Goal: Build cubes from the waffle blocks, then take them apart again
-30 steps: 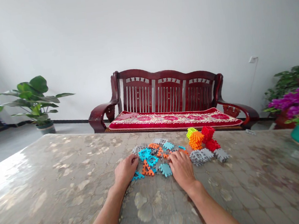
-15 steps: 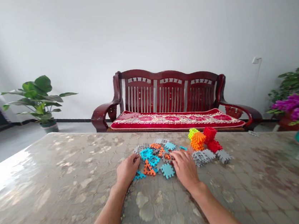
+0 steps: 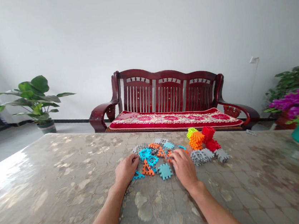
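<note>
Left hand is parked at the near-left edge of a loose heap of flat toothed pieces, fingers curled in, and honestly I can't tell whether they're pinching anything. Right hand is over on the heap's right side, fingers bent down by some orange bits, and the fingertips are too hidden to say if I've got hold of one.

So, progress as far as I can judge: partway. Off to the right there's stuff already grouped by colour: a yellow-green bunch, an orange bunch, two red bunches, and a grey pile just in front of them with another grey clump beside it.

What's left looks like the heap between my hands, which is all mixed up: greys at the back, bright blue in the middle, an orange triangle at the front, a blue triangle just below my left hand. One teal square lies flat at the near edge, closer to my right hand. Everything's on the patterned tabletop, with the wooden bench behind it.
</note>
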{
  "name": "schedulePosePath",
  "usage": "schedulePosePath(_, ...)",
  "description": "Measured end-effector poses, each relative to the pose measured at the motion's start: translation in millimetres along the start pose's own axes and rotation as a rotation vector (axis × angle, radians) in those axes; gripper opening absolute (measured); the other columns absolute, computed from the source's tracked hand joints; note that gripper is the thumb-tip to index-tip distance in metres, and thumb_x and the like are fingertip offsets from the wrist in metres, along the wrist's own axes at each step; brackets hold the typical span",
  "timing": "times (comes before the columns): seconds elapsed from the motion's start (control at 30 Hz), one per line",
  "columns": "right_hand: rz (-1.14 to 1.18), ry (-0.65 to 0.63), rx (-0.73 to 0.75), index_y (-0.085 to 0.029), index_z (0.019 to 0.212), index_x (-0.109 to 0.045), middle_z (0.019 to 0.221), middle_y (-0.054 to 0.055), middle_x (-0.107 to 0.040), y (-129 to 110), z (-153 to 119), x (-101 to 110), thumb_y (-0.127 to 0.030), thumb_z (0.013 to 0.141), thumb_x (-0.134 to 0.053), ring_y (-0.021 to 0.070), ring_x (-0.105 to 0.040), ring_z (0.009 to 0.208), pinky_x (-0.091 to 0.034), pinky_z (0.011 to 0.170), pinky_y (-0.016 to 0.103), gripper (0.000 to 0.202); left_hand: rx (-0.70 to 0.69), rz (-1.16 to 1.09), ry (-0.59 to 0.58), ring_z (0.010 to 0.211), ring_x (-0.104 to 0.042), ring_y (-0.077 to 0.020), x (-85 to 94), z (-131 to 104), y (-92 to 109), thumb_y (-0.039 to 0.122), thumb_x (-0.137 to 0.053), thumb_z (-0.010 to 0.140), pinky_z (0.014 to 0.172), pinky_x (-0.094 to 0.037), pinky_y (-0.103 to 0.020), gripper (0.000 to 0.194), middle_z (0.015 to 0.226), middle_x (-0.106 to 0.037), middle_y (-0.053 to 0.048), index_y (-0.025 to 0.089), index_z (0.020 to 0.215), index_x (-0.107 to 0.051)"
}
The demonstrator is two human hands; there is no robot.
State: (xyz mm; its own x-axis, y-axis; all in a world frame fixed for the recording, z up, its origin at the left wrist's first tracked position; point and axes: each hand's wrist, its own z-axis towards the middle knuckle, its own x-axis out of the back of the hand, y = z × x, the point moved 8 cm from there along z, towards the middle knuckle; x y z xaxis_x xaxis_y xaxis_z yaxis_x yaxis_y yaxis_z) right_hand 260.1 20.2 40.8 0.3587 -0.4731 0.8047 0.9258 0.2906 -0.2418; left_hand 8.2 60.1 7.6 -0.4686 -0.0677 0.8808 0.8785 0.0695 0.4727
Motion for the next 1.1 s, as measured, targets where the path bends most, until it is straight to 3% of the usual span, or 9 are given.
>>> schedulePosePath(0.2,0.013,0.054,-0.033,-0.02,0.1,-0.065,0.114,0.009,-0.061,23.2,-2.1,-1.6,-0.007,0.085,-0.043,0.0204,-0.055,0.109,-0.043,0.095,0.034,0.03,-0.006,-0.015,-0.002,0.085,-0.066,-0.0184,-1.7,0.9,-0.4,0.041,-0.041,0.087,0.061,-0.036,-0.023,0.029,0.089,-0.072,0.001,0.031,0.096,-0.067)
schedulePosePath(0.33,-0.022,0.041,-0.054,-0.019,0.107,-0.063,0.118,0.009,-0.062,23.2,-4.1,-3.1,-0.006,0.086,-0.038,0.0194,-0.054,0.113,-0.041,0.097,0.032,0.035,-0.006,-0.019,0.009,0.085,-0.066,-0.0184,-0.9,0.3,0.1,0.04,-0.041,0.087,0.062,-0.036,-0.023,0.028,0.089,-0.073,0.001,0.031,0.095,-0.067)
schedulePosePath(0.47,-0.09,-0.017,-0.089,-0.019,0.113,-0.061,0.117,0.008,-0.064,15.4,-2.9,-2.4,-0.023,0.09,-0.048,0.0217,-0.054,0.112,-0.039,0.097,0.033,0.026,-0.01,-0.017,0.01,0.085,-0.066,-0.0189,-1.0,-0.1,0.5,0.039,-0.041,0.087,0.061,-0.036,-0.023,0.028,0.089,-0.072,0.001,0.031,0.095,-0.066)
schedulePosePath(0.6,-0.189,-0.062,-0.145,-0.02,0.12,-0.057,0.114,0.01,-0.066,13.5,-1.3,-2.4,-0.038,0.086,-0.059,0.0255,-0.055,0.107,-0.041,0.089,0.036,0.039,-0.008,-0.003,0.011,0.084,-0.066,-0.0182,-1.3,0.1,-0.7,0.04,-0.04,0.088,0.06,-0.035,-0.023,0.028,0.088,-0.073,0.001,0.031,0.094,-0.066)
schedulePosePath(0.83,-0.192,-0.019,-0.13,-0.021,0.117,-0.06,0.109,0.009,-0.068,11.6,-1.2,0.3,-0.031,0.084,-0.06,0.0264,-0.057,0.102,-0.041,0.085,0.037,0.034,-0.011,0.009,0.001,0.086,-0.066,-0.018,-0.3,0.1,0.6,0.041,-0.04,0.089,0.062,-0.038,-0.022,0.03,0.091,-0.073,0.001,0.03,0.096,-0.067)
schedulePosePath(1.0,-0.103,0.092,-0.101,-0.019,0.119,-0.059,0.111,0.009,-0.068,14.2,0.1,16.6,-0.027,0.086,-0.055,0.0238,-0.057,0.101,-0.04,0.089,0.035,0.034,-0.009,0.006,-0.015,0.087,-0.067,-0.0186,-1.5,2.0,-1.0,0.04,-0.041,0.089,0.063,-0.038,-0.022,0.03,0.091,-0.073,0.001,0.031,0.1,-0.067)
schedulePosePath(1.1,-0.073,0.156,-0.147,-0.016,0.121,-0.059,0.113,0.011,-0.067,34.8,4.0,37.6,-0.031,0.086,-0.053,0.0244,-0.057,0.103,-0.04,0.091,0.035,0.038,-0.016,0.005,-0.016,0.089,-0.066,-0.0194,-2.2,2.4,-1.8,0.041,-0.039,0.089,0.064,-0.038,-0.023,0.031,0.093,-0.073,0.001,0.031,0.1,-0.066)
